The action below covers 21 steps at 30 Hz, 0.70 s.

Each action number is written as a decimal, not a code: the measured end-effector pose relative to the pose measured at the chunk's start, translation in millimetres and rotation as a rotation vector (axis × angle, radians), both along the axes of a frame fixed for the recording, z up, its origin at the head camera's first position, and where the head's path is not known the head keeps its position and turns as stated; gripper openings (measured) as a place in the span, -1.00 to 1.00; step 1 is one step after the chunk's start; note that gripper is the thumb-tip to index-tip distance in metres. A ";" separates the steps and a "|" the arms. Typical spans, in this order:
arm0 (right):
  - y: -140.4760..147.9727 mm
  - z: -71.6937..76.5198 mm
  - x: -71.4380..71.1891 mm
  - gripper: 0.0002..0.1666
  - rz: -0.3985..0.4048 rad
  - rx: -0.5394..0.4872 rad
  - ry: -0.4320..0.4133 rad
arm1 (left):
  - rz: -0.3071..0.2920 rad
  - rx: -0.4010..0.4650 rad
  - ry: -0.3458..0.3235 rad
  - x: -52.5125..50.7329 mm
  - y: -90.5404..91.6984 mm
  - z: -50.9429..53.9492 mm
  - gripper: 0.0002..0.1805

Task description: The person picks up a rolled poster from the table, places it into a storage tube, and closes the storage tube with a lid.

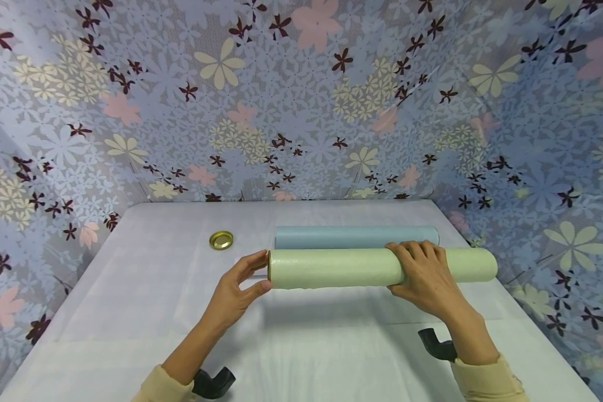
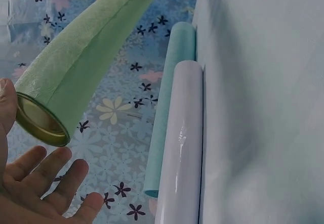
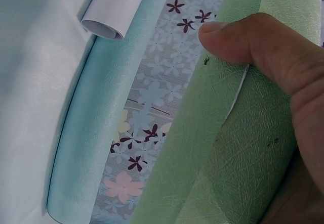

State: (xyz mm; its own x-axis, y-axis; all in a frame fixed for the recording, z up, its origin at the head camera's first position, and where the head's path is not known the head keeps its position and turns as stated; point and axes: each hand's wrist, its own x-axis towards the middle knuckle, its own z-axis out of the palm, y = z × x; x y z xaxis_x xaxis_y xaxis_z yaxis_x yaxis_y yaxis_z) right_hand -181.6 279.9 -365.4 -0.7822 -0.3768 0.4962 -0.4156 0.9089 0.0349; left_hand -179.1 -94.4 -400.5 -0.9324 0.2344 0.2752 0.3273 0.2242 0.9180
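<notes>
A green tube (image 1: 336,268) is hovering above the tabletop (image 1: 130,290); the right hand (image 1: 426,276) is gripping it, while the left hand (image 1: 237,289), fingers loosely spread, is touching its left end. It is partly hiding a white roll (image 2: 181,143) and a light-blue roll (image 1: 352,237); a gold lid (image 1: 221,240) is lying leftward.

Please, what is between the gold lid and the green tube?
In the head view, bare cloth beside the lid, then the left hand at the end of the green tube.

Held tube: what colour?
Light green; the held tube shows best in the head view.
</notes>
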 end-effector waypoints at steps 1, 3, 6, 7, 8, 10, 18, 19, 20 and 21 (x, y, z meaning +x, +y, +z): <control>0.3 -0.2 -0.1 -0.02 0.001 -0.001 0.001 | 0.006 -0.004 0.004 0.1 -1.1 0.5 -0.35; 0.8 -0.7 -0.2 -0.02 0.003 0.001 0.003 | 0.017 -0.011 0.018 0.2 -3.3 1.8 -0.35; 0.7 -1.1 0.3 -0.01 0.001 0.006 -0.001 | 0.034 -0.018 0.051 0.5 -6.0 5.8 -0.37; 0.4 -1.1 0.3 -0.01 -0.001 0.008 -0.004 | 0.041 -0.019 0.055 0.7 -6.6 7.6 -0.38; -0.1 -1.0 0.3 -0.01 -0.003 0.012 -0.006 | 0.049 -0.023 0.061 0.8 -7.0 9.4 -0.38; -1.1 -0.6 0.6 0.00 -0.005 0.017 -0.006 | 0.058 -0.030 0.076 1.3 -7.5 13.1 -0.39; -5.6 1.2 0.6 -0.03 -0.001 0.015 -0.006 | 0.066 -0.083 0.127 4.9 -4.5 29.3 -0.33; -6.1 1.5 0.6 -0.03 -0.001 0.015 -0.006 | 0.064 -0.091 0.132 5.6 -3.8 31.1 -0.32; -6.4 1.7 0.5 -0.03 0.001 0.015 -0.004 | 0.067 -0.106 0.139 6.3 -3.0 32.6 -0.31; -6.7 2.0 0.6 -0.03 0.002 0.016 -0.002 | 0.067 -0.114 0.143 7.1 -2.1 34.1 -0.30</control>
